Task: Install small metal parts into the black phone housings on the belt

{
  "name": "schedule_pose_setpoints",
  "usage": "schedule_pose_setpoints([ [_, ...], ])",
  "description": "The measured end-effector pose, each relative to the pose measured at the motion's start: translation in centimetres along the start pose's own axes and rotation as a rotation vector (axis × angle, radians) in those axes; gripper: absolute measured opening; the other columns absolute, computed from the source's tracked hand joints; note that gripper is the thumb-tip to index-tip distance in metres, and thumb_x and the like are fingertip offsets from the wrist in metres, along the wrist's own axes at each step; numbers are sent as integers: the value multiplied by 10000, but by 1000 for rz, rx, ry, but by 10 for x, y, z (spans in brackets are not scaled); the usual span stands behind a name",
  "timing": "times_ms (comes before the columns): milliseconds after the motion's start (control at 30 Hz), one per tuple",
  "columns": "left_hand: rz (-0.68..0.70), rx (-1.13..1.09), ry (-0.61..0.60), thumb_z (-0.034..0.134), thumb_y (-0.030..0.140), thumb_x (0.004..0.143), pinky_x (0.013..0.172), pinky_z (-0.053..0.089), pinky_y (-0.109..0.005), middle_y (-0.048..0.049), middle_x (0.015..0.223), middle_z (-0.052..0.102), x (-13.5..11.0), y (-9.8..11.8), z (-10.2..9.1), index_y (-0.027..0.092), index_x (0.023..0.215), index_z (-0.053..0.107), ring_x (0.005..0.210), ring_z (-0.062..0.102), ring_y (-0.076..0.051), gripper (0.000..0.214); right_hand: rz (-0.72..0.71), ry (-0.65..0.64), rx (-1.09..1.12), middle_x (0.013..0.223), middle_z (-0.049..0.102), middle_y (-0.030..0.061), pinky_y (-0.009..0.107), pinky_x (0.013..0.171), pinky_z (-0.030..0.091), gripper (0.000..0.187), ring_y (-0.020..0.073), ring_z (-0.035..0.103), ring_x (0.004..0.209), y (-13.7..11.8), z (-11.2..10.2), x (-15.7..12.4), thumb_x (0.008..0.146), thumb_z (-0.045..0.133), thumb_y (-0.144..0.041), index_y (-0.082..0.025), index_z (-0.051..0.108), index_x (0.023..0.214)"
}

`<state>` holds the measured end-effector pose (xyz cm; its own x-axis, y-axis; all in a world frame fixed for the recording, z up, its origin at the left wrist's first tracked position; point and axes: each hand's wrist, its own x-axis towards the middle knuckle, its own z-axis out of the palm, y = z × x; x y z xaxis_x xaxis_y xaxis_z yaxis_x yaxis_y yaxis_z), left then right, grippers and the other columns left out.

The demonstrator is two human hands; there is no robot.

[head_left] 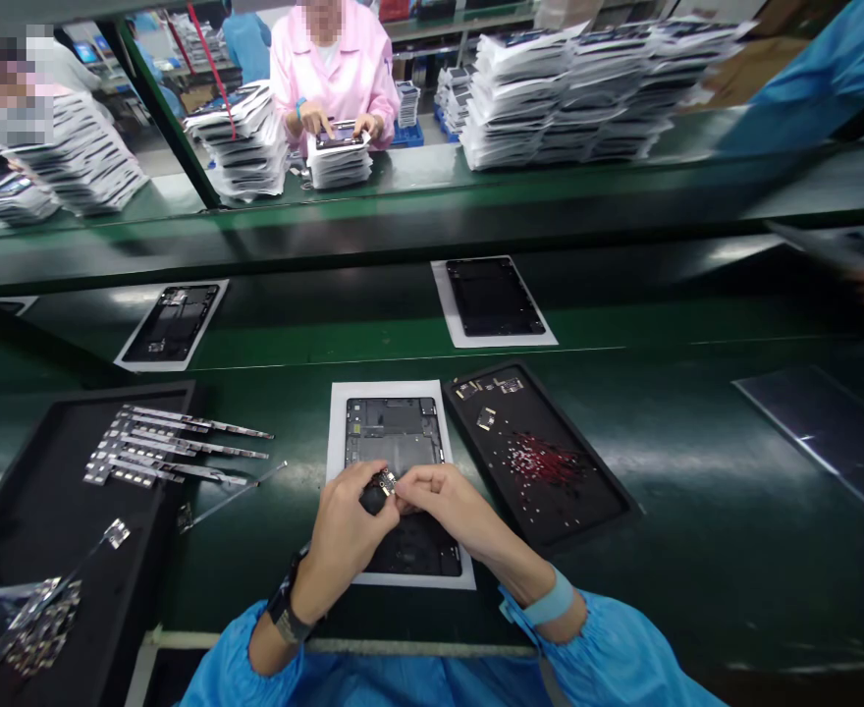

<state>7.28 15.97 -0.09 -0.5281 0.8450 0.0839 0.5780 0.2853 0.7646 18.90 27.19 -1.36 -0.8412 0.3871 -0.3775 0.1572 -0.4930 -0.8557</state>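
**Small part held over open tablet frame**

Left hand [348,520] and right hand [443,501] are both pinched shut on a small black-and-gold circuit part [386,481], just above the dark rectangular tablet frame [395,432].

Judgement: grip the edges only and keep it level.

On the green desk [697,511], a black tray with red specks [594,501] sits at 2 o'clock and silver metal strips [167,447] at 9. A pink-coated person [336,69] works at 12.

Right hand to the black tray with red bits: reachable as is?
Likely yes: the tray lies just beside the right hand, nothing between. Both it and the left hand are pinching a small component, though.
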Motion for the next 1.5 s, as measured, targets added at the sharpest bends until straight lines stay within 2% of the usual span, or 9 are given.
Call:
schedule_pose_setpoints([
  [200,-10,-77,28,598,92,762,772,571,-316,-60,884,776,3,-3,-7,172,909,741,807,731,-213,220,-16,-18,-110,685,740,45,354,810,531,368,199,693,715,0,0,-3,771,742,-528,-166,712,712],
  [400,-28,-197,-56,630,149,793,833,561,-306,-58,1003,775,3,-4,-33,189,1096,727,886,729,-200,320,4,-36,-138,743,761,67,351,808,525,410,200,695,731,2,-1,-3,781,722,-569,-161,704,741],
  [600,109,-145,2,616,137,823,837,511,-294,-57,943,750,7,-5,-49,196,780,737,895,698,-190,142,5,-91,-204,656,711,37,291,682,498,410,161,638,637,-3,-2,-4,799,697,-567,-167,657,721],
  [733,117,-143,-238,661,166,800,859,484,-312,-64,1007,732,15,5,-49,193,884,728,941,660,-208,111,-42,-215,-365,607,652,6,262,618,439,356,140,573,592,-18,-3,-5,849,649,-500,-175,633,706],
  [867,-25,-194,-528,637,213,831,629,448,-262,-12,702,685,28,13,-55,195,865,749,647,587,-160,118,-118,-209,-482,689,654,26,272,613,429,349,164,578,653,-31,-11,-12,888,578,-485,-174,648,746],
  [1033,-199,-444,-227,741,274,751,632,481,-263,-55,752,725,32,2,-87,157,806,725,688,636,-174,131,-249,222,-939,731,638,38,312,653,419,289,206,569,723,-16,-28,-53,946,518,-359,-207,632,729],
  [1200,-335,-751,151,840,253,644,562,500,-231,-31,779,709,19,-23,-95,159,933,724,614,631,-137,325,-296,361,-1221,727,600,40,327,661,437,144,224,565,725,33,-16,-82,944,538,-266,-196,660,915],
  [1367,-411,-889,260,844,242,618,542,525,-248,-34,767,697,1,-39,-69,133,729,730,597,663,-153,194,-380,470,-1295,777,583,52,335,645,415,17,243,545,763,54,7,-75,892,596,-217,-201,589,891],
  [1500,-473,-941,215,819,262,664,541,516,-234,-44,712,702,-8,-38,-52,127,805,758,595,638,-140,204,-398,399,-1318,836,582,63,351,674,417,104,247,529,798,47,14,-67,879,569,-136,-212,531,820],
])
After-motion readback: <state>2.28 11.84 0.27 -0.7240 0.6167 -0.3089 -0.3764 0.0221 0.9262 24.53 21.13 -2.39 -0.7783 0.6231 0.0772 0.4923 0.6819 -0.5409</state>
